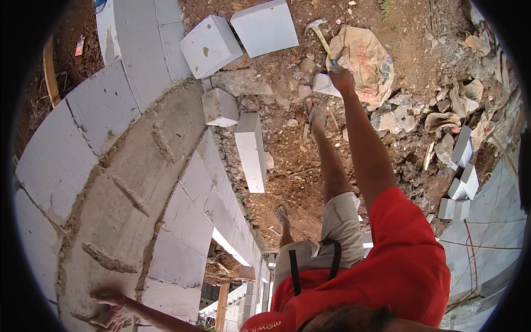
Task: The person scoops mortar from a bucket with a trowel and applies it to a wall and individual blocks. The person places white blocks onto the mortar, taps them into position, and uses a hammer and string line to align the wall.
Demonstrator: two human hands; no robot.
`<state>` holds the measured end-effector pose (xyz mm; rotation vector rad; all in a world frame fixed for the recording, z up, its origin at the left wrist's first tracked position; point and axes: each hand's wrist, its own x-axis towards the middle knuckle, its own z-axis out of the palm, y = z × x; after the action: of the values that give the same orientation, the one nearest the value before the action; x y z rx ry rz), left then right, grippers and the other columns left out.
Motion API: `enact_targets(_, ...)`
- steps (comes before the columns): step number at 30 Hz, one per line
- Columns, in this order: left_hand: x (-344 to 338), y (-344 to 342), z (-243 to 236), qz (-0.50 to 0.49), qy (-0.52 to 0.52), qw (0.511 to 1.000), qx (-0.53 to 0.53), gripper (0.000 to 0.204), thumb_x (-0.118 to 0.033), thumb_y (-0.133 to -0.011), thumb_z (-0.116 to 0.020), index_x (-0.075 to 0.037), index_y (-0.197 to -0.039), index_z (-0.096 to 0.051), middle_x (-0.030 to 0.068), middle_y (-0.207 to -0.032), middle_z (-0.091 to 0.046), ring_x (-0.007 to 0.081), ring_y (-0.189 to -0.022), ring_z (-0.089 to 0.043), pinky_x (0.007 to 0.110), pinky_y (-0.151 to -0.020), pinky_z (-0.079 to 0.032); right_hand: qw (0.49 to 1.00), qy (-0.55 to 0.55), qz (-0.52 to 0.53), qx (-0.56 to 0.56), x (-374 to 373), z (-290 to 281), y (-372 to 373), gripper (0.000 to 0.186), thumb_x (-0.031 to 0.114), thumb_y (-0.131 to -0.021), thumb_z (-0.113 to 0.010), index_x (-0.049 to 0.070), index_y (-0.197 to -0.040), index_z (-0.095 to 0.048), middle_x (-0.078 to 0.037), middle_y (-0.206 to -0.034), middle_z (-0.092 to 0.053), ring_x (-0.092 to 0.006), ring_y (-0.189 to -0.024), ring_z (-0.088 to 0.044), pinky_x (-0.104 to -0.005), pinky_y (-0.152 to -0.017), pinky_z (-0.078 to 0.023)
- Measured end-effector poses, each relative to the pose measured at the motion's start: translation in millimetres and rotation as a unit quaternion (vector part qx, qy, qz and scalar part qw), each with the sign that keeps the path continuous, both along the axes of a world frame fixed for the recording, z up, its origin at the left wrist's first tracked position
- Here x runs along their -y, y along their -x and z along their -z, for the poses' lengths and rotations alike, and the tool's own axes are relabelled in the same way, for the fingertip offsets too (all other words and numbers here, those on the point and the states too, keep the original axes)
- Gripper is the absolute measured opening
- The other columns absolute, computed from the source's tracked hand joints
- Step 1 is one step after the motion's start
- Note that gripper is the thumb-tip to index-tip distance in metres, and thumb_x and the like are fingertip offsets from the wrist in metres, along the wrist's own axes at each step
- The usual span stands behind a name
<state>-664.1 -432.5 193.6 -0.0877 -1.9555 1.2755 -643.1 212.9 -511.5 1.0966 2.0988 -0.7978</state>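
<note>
Out at arm's length, my right hand (343,82) is closed round the lower grip of a hammer (322,40) with a yellow handle and a metal head pointing away from me. The hammer is above the ground beside a flattened brown paper sack (365,63). A white block piece (326,84) lies just left of that hand. At the lower left, my left hand (112,310) has its fingers spread and holds nothing. It is over a grey concrete band (133,182) with rough mortar ridges; whether it touches the surface I cannot tell.
Pale block walls (105,102) border the concrete band. Loose white blocks (251,152) lie along the wall's foot, and two larger ones (265,27) sit farther off. Rubble and torn sacks (442,122) cover the right side, near small blocks (464,182). Underfoot is uneven reddish soil (293,202).
</note>
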Motion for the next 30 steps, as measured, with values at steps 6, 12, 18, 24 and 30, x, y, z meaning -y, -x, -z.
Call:
enact_targets(6, 74, -1, -14, 0.011, 0.030, 0.998, 0.056, 0.046, -0.032, -0.095, -0.067, 0.000, -0.129, -0.061, 0.0183, -0.133, -0.054, 0.0325, -0.126, -0.042, 0.056, -0.096, -0.039, 0.975, 0.015, -0.199, 0.096, -27, 88, 22, 0.076, 0.046, -0.079, -0.074, 0.009, -0.144, -0.060, -0.020, -0.156, -0.046, -0.0445, -0.147, -0.035, -0.0565, -0.116, -0.038)
enact_targets(12, 104, -56, -112, -0.004, 0.046, 0.994, 0.096, 0.032, -0.018, -0.100, -0.063, 0.000, -0.126, -0.060, 0.0135, -0.123, -0.061, 0.0277, -0.114, -0.056, 0.047, -0.090, -0.047, 0.967, -0.141, -0.209, -0.027, 26, 86, 20, 0.058, 0.041, -0.075, -0.081, 0.011, -0.124, -0.069, -0.018, -0.122, -0.066, -0.0358, -0.122, -0.060, -0.0470, -0.101, -0.050)
enact_targets(18, -24, 24, 0, 0.051, -0.040, 0.997, 0.039, 0.059, -0.048, -0.093, -0.067, -0.003, -0.130, -0.055, 0.0219, -0.141, -0.046, 0.0367, -0.131, -0.044, 0.059, -0.105, -0.032, 0.971, -0.127, -0.021, -0.199, 6, 6, 37, 0.044, 0.032, -0.078, -0.075, 0.001, -0.105, -0.058, -0.023, -0.101, -0.070, -0.0435, -0.100, -0.068, -0.0505, -0.090, -0.052)
enact_targets(24, -33, -1, 14, 0.005, -0.156, 0.987, -0.048, 0.089, -0.071, -0.083, -0.070, -0.005, -0.139, -0.051, 0.0275, -0.165, -0.025, 0.0414, -0.159, -0.007, 0.064, -0.125, 0.007, 0.960, 0.183, 0.185, -0.101, 57, -122, -26, 0.028, 0.027, -0.093, -0.064, 0.003, -0.108, -0.064, -0.006, -0.084, -0.058, -0.0213, -0.068, -0.058, -0.0400, -0.057, -0.046)
enact_targets(30, -64, -62, -10, 0.078, -0.468, 0.872, 0.120, 0.054, -0.027, -0.077, -0.080, -0.009, -0.125, -0.063, 0.0173, -0.170, -0.026, 0.0350, -0.160, -0.013, 0.058, -0.128, 0.001, 0.939, 0.295, 0.167, -0.054, 150, -258, -96, 0.020, 0.020, -0.091, -0.063, 0.007, -0.078, -0.057, -0.002, -0.067, -0.046, -0.0155, -0.054, -0.045, -0.0324, -0.047, -0.040)
